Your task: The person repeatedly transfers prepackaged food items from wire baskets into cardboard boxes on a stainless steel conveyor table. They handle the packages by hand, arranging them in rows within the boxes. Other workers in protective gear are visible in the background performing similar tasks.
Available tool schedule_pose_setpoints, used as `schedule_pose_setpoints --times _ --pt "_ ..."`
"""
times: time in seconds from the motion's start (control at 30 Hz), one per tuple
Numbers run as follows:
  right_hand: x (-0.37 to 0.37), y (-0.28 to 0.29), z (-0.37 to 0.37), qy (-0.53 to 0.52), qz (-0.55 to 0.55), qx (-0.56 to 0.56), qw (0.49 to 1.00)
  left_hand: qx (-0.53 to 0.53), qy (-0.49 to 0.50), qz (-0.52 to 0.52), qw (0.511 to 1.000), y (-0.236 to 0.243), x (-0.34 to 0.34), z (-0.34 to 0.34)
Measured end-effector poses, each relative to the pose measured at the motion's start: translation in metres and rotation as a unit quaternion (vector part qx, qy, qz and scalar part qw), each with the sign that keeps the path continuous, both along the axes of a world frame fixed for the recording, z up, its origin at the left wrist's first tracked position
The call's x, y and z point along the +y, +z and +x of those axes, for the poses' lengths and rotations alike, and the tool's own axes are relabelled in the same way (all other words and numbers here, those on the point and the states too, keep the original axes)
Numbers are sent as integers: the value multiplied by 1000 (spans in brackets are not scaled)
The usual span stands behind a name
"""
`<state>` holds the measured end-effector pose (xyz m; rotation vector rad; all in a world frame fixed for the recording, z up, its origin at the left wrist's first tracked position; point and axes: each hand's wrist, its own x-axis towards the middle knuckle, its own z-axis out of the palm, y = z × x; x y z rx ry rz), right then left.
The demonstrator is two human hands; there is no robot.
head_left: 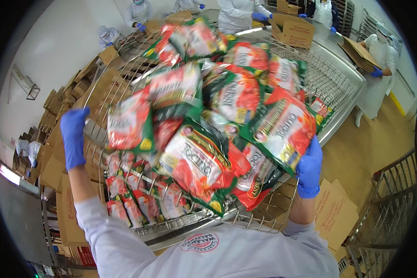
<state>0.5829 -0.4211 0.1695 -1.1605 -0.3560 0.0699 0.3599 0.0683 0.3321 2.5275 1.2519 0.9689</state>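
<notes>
My left hand (74,138), in a blue glove, is closed around the left rim of a wire basket (259,223). On the other side my right hand (309,167), gloved alike, is closed at the basket's right edge, partly behind a bag. Piled loosely in the basket are several glossy red, green and white plastic food bags (197,160); some are blurred by motion. One bag (282,127) leans against my right fingers. Through the wires at the lower left, smaller-looking bags (136,194) lie in rows below the basket.
A steel table (340,116) with a raised rim lies beneath, bearing more wire mesh (331,76). An open carton (299,33) stands at its far end. Flattened cardboard (333,208) is at right, near metal racks (387,204). Co-workers surround the far side; one person (377,69) carries cardboard.
</notes>
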Motion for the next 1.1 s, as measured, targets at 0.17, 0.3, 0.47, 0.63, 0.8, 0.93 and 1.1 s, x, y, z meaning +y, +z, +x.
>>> schedule_pose_setpoints --times 0.17,0.3,0.47,0.63,0.8,0.93,1.1 --pt "48 16 -41 146 -89 -90 981 25 53 -26 998 -56 -14 -196" --pt "99 -8 -40 198 -387 -299 849 69 171 -41 982 -162 -32 -287" --pt "79 -8 -80 -67 -476 -295 826 137 116 -197 964 -204 -99 -293" --pt "34 -87 -109 -303 -453 -32 838 -111 22 -72 991 -182 -121 -250" --pt "62 -152 -85 -434 -364 -64 821 -163 -277 -118 940 -123 -201 -97" --pt "50 -134 -75 -404 -366 -138 827 36 -448 -84 889 -113 -236 29" --pt "39 -122 -55 -375 -359 -210 828 345 -463 50 815 -169 -253 172"
